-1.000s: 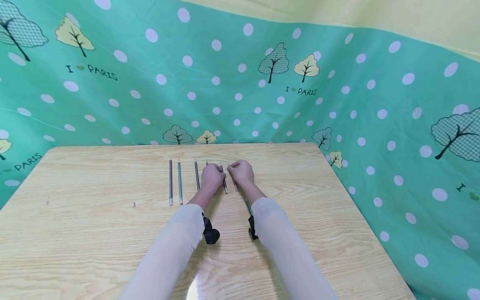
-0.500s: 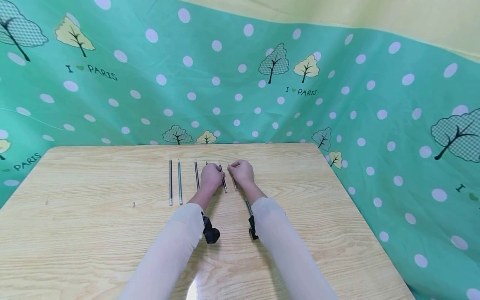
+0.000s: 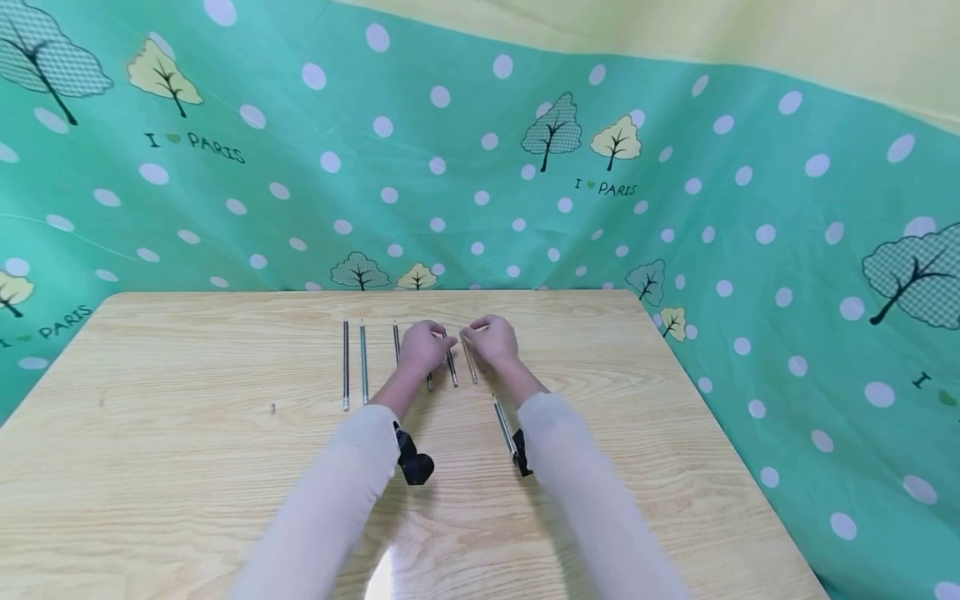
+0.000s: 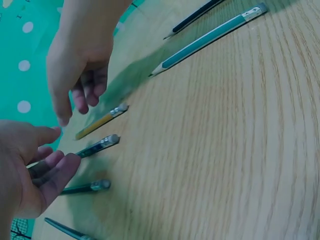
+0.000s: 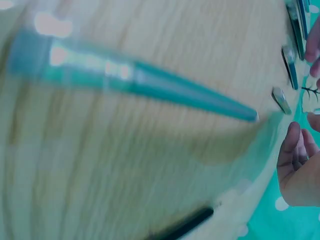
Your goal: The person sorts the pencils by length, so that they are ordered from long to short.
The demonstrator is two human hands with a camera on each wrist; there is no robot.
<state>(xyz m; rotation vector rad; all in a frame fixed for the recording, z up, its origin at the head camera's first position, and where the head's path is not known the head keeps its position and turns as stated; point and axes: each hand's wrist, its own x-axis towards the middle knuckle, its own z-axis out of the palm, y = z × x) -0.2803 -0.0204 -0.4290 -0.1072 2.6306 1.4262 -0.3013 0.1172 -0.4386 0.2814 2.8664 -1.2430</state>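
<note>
In the head view my left hand hovers over a dark pencil, thumb and forefinger parted about its upper part. In the left wrist view that pencil's eraser end sticks out past the loosely bent fingers; whether they touch it is unclear. My right hand is just above the far end of a yellowish pencil. The right wrist view has the right hand with relaxed fingers, apart from that short-looking yellowish pencil. Another dark pencil is partly hidden under the left hand.
Left of the hands lie a dark pencil, a teal pencil and another dark one. A teal pencil lies slanted beside the right forearm, with a dark pencil near it. A small speck is on the wooden table.
Both hands have drawn slightly apart and away from the pencils between them. More of the yellowish pencil and of the slanted teal one now shows. The head view has shifted a little.
</note>
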